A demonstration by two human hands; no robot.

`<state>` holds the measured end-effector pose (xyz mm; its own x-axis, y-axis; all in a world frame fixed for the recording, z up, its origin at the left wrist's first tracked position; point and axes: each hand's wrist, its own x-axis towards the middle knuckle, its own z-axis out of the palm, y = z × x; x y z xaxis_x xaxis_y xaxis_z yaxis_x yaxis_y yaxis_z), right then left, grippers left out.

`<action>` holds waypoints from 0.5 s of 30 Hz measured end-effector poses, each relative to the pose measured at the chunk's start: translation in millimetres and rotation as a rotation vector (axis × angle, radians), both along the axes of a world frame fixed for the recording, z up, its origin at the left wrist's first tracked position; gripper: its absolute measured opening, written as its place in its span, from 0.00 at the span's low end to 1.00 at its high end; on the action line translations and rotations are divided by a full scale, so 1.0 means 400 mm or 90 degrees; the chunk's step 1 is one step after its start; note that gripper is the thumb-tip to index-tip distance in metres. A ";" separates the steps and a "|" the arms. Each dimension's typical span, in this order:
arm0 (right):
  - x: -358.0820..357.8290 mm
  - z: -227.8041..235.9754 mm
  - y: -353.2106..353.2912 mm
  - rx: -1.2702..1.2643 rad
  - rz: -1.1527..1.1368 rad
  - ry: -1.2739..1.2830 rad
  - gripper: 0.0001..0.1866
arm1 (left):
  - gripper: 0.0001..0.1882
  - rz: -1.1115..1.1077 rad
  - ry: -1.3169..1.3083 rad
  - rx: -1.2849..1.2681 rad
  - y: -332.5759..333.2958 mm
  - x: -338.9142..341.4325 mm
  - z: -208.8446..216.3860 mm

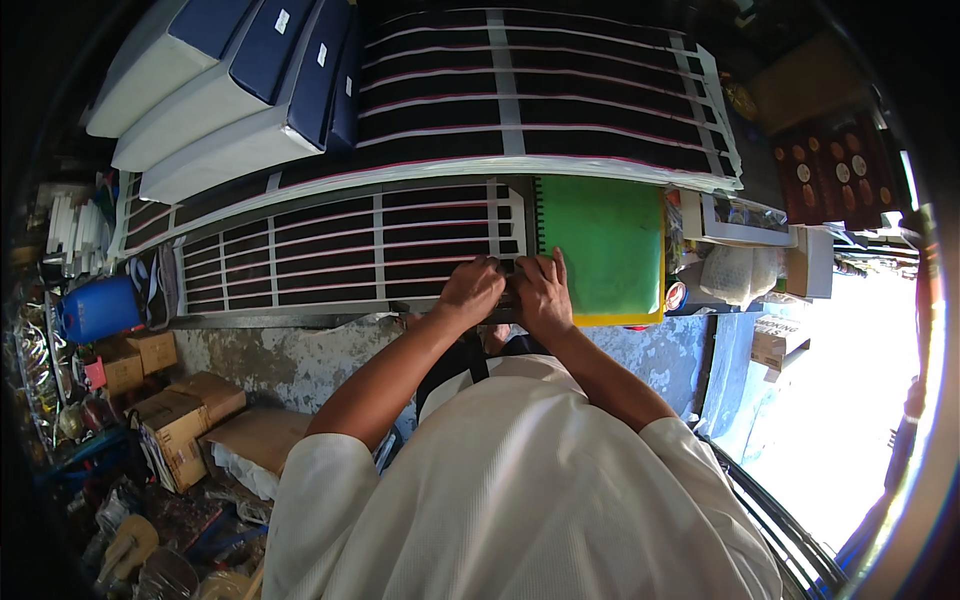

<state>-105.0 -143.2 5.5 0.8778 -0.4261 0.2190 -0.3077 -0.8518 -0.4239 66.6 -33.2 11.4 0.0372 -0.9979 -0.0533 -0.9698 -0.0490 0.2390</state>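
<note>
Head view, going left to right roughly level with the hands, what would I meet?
Blue container → lower black sheet with pale stripes → left hand → right hand → green spiral-bound book → whitish bundle → tan carton.

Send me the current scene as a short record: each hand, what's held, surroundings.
left hand: fingers bent, at the right end of the black striped sheet
right hand: close beside it, overlapping the green spiral-bound notebook
held item: too obscured to tell
beyond: blue-and-white box files, upper left
lower left: cardboard boxes
</note>
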 end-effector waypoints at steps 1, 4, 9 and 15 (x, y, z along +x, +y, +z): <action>0.000 -0.002 -0.001 -0.004 -0.002 -0.009 0.14 | 0.10 0.000 -0.004 -0.006 -0.002 0.003 0.000; 0.000 -0.008 -0.001 -0.010 -0.002 -0.020 0.12 | 0.12 0.006 0.001 -0.010 0.001 0.004 0.004; 0.003 0.001 -0.001 -0.005 0.001 -0.018 0.11 | 0.15 0.061 0.078 -0.087 0.048 0.017 0.017; 0.013 0.050 -0.006 -0.014 -0.064 -0.048 0.13 | 0.19 0.399 0.006 -0.248 0.277 0.155 0.012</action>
<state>-100.0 -145.5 25.3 0.8114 -0.5055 0.2934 -0.3600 -0.8277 -0.4305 128.7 77.7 16.2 0.6086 -0.7358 0.2970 -0.7850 -0.5036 0.3609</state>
